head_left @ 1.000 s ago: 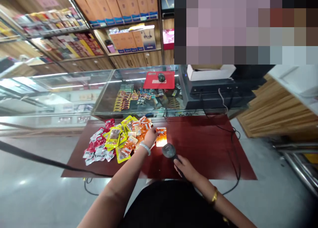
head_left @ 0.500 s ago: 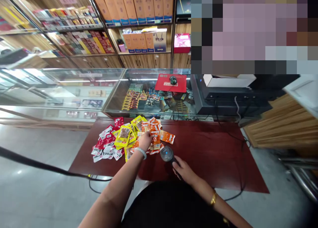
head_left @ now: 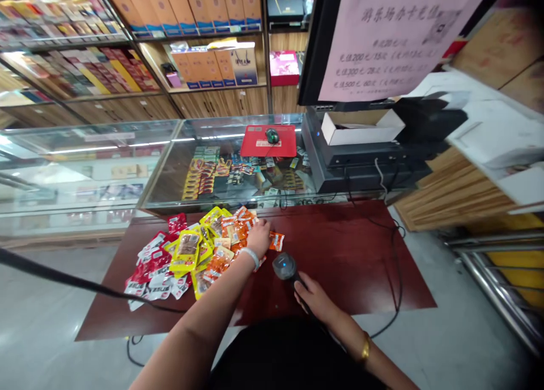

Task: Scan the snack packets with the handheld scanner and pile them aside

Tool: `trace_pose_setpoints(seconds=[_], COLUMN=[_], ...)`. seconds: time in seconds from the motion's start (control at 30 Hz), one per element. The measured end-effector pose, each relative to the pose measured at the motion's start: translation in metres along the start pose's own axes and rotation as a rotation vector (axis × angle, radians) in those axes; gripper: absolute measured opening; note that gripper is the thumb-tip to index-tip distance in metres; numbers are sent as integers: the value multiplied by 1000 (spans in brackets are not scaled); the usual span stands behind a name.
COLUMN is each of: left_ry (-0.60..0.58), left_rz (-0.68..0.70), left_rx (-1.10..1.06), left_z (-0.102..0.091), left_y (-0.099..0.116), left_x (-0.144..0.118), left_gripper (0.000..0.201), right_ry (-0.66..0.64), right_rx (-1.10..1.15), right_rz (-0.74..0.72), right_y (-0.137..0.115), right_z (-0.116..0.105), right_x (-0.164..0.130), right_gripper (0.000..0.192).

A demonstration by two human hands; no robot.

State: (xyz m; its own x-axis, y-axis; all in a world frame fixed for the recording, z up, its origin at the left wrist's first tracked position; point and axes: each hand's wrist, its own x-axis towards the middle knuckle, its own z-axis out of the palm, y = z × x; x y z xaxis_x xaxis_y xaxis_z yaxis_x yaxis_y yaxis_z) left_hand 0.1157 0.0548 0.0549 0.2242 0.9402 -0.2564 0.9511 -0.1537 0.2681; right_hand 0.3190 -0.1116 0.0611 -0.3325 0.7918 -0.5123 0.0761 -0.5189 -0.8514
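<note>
My right hand [head_left: 315, 298] is wrapped around the handle of a dark barcode scanner [head_left: 284, 266], whose round clear head points to the pile and shows a small blue light. My left hand [head_left: 259, 238] lies over the right side of a heap of orange snack packets [head_left: 241, 229], fingers curled down; an orange packet [head_left: 277, 241] shows beyond them. The fingertips are partly hidden. Left of these lie yellow snack packets [head_left: 187, 249], then red and white snack packets [head_left: 155, 271]. Everything rests on a dark red table [head_left: 335, 254].
Behind the table stands a glass display counter [head_left: 170, 169] with a red mouse pad [head_left: 255, 143] and a mouse [head_left: 272, 135] on top. A monitor with a pink notice [head_left: 374, 50] and a white open box [head_left: 361, 130] stand right. A black cable [head_left: 399, 282] hangs over the table's right side.
My left hand has moved right across the orange packets, partly covering the rightmost one. My right hand keeps holding the scanner. The view has turned right.
</note>
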Motion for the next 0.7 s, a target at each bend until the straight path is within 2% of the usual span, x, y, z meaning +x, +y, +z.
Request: trace_pose_setpoints(seconds=[0.13,0.27,0.4,0.47,0.53,0.63,0.7], left_ry=[-175,-338,-341,-288,-220,-131,-88], left_rz=[-45,-103,-116,-162,-255,-345,-359], left_rx=[167,180,140,-24,-310,-704,-861], left_z=[8,8,9,14,23,41,51], left_y=[23,21,14,15,20,36,47], left_x=[22,35,44,49,54,62,66], left_gripper=[31,33,29,24,22,20,18], right_ry=[89,152,177,197,208,202,205], right_rx=[49,113,141,140,148,145,138], right_rz=[32,45,57,55,53,27,2], right_y=[-5,-1,3,4,3,0,-1], right_z=[-14,-30,-44,-51,-58,-68,-74], right_x=[-8,-13,-16,-17,-16,-15,-13], right_gripper=[68,67,66,64,62,59,57])
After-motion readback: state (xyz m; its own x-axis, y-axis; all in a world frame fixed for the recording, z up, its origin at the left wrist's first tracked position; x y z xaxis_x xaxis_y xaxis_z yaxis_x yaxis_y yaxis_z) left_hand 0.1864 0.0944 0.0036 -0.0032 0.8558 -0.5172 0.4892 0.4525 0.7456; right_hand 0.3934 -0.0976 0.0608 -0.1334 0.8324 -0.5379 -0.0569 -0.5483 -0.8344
